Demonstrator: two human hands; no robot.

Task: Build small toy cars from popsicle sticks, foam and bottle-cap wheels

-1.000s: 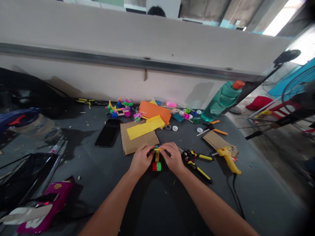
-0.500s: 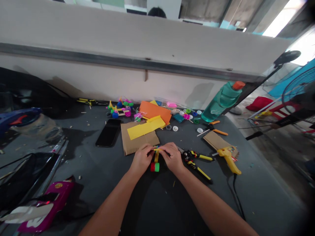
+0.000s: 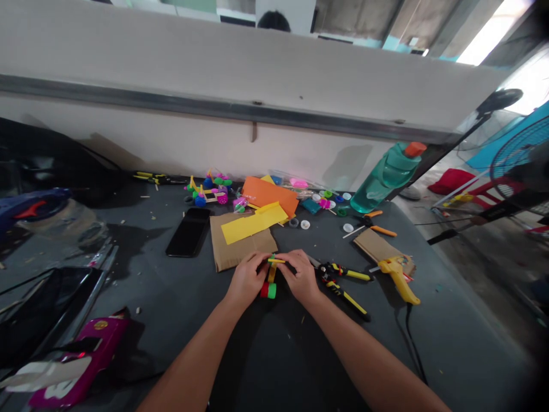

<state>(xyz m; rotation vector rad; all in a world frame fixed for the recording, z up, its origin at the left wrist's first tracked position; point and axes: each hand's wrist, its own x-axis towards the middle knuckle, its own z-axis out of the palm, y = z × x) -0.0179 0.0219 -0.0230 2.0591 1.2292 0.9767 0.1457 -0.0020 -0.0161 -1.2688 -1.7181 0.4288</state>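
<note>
Between my two hands is a small craft piece with a yellow strip [image 3: 272, 273] and red and green bottle caps [image 3: 268, 290] at its near end. A thin yellow stick [image 3: 277, 260] lies crosswise at its far end. My left hand [image 3: 249, 278] is closed, its fingertips pinching the piece near the stick's left end. My right hand [image 3: 301, 276] is closed too, with thumb and finger at the stick's right end. My fingers hide part of the piece. Just right of my right hand lie yellow-and-black pliers [image 3: 343, 277].
Beyond my hands lie cardboard [image 3: 240, 252], yellow paper [image 3: 253, 223] and a black phone [image 3: 189, 232]. A yellow glue gun [image 3: 400, 279] with a cord rests at the right, near orange-handled pliers [image 3: 380, 223]. A green bottle [image 3: 381, 177] stands by the wall. A magenta box [image 3: 81, 357] is at left.
The craft piece's cap end has shifted slightly to the left and away from me. Both hands have kept nearly the same place and grip.
</note>
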